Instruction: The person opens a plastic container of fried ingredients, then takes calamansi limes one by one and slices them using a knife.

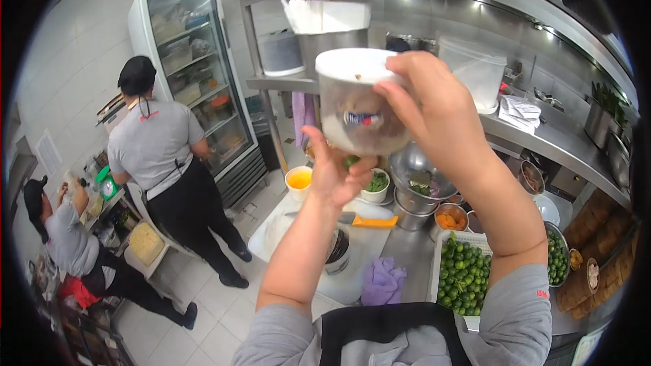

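Note:
My right hand (434, 95) grips a clear plastic tub (352, 112) by its right side, raised in front of me. The tub has a white lid (356, 64), a small blue and red label and some brownish contents that I cannot make out. Just below it is my left hand (336, 173), thumb up and fingers curled round a small green lime (350, 161). Whether this hand also touches the tub's base, I cannot tell. Under my arms lies a white cutting board (271, 227) with an orange-handled knife (373, 221) on it.
Limes fill a white basket (464, 274) at the right. A purple cloth (384, 281), a steel bowl (420, 169), a bowl of yellow liquid (298, 179) and a bowl of chopped greens (376, 185) are close by. Two people stand at the left near a glass-door fridge (196, 68).

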The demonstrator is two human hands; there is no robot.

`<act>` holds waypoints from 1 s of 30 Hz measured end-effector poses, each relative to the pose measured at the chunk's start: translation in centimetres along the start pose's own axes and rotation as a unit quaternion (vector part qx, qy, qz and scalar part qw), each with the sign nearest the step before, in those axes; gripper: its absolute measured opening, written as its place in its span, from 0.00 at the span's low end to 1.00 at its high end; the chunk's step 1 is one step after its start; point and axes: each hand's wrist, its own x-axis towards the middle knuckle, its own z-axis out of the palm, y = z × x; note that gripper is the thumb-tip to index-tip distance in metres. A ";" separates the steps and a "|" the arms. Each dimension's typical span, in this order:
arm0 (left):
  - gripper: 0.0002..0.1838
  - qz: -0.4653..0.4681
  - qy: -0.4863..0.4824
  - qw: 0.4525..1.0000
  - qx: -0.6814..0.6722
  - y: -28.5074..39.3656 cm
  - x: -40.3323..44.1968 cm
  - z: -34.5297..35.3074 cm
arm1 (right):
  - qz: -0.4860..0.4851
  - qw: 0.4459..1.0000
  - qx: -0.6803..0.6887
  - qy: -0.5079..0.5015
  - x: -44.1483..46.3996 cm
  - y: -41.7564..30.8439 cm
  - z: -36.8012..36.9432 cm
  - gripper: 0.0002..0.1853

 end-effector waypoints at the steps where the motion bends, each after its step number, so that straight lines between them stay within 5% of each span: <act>1: 0.55 0.022 -0.030 0.999 -0.024 -0.9 -1.2 0.6 | 0.027 0.996 0.078 -0.018 -0.8 -0.6 -0.2 0.11; 4: 0.53 0.021 -0.025 0.998 -0.057 -2.0 -4.4 0.3 | 0.122 0.954 0.267 -0.059 -4.0 -1.1 0.1 0.13; 6: 0.49 0.060 0.072 0.995 0.023 -2.7 -5.8 0.1 | 0.156 0.939 0.269 -0.146 -6.0 -0.3 -0.3 0.22; 9: 0.57 0.105 0.046 0.977 0.178 -4.3 -7.6 -1.1 | 0.311 0.801 0.363 -0.359 -7.9 0.0 0.3 0.49; 13: 0.64 0.123 0.089 0.953 0.262 -6.8 -10.0 -2.6 | 0.401 0.682 0.440 -0.425 -10.2 -0.3 1.1 0.53; 16: 0.66 0.121 0.109 0.949 0.269 -8.1 -10.8 -4.4 | 0.380 0.725 0.413 -0.399 -12.0 -0.7 1.9 0.53; 19: 0.67 0.062 0.092 0.986 0.122 -8.3 -11.4 -4.0 | 0.368 0.740 0.393 -0.404 -12.7 -1.4 1.4 0.53; 30: 0.72 0.077 0.100 0.968 0.216 -11.8 -12.2 -4.7 | 0.394 0.737 0.376 -0.400 -14.5 -2.4 -1.3 0.55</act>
